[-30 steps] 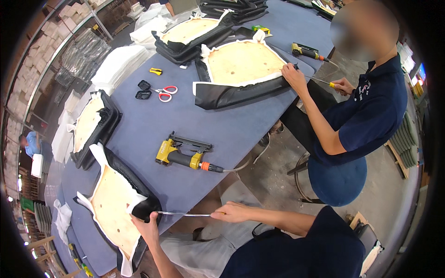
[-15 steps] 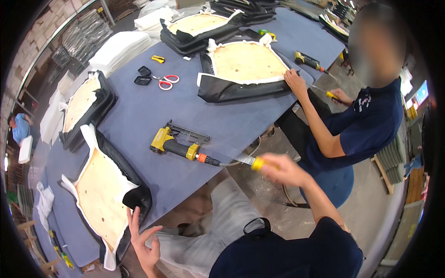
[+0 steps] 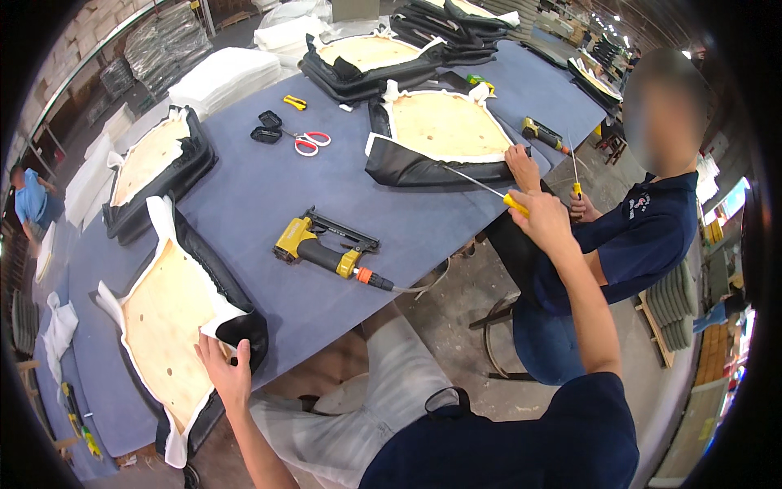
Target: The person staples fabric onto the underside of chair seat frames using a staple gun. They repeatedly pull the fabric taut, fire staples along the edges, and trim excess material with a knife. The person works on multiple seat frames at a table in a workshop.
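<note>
My right hand (image 3: 544, 222) is raised and closed round a yellow-handled screwdriver (image 3: 516, 204). Its long thin shaft slants up and left, its tip over the black edge of a seat cushion (image 3: 448, 130) at the far side; whether it touches I cannot tell. On the near left, my left hand (image 3: 223, 368) rests with its fingers out on the edge of another cushion (image 3: 167, 326), a bare wooden board framed by white lining and black cover. A black corner flap (image 3: 243, 332) folds over beside the fingertips. A yellow-and-black staple gun (image 3: 322, 248) lies on the blue-grey table between.
Red-handled scissors (image 3: 311, 143), a yellow cutter (image 3: 295, 103) and more cushions (image 3: 151, 159) lie on the table (image 3: 269, 196). A co-worker (image 3: 652, 236) sits at the right, one hand on the far cushion, the other gripping a screwdriver (image 3: 577, 183). An air hose (image 3: 419, 287) trails off the edge.
My right hand has swung up and away with the screwdriver, toward the far cushion. My left hand has come down flatter onto the near cushion's edge. The co-worker's screwdriver now points upward.
</note>
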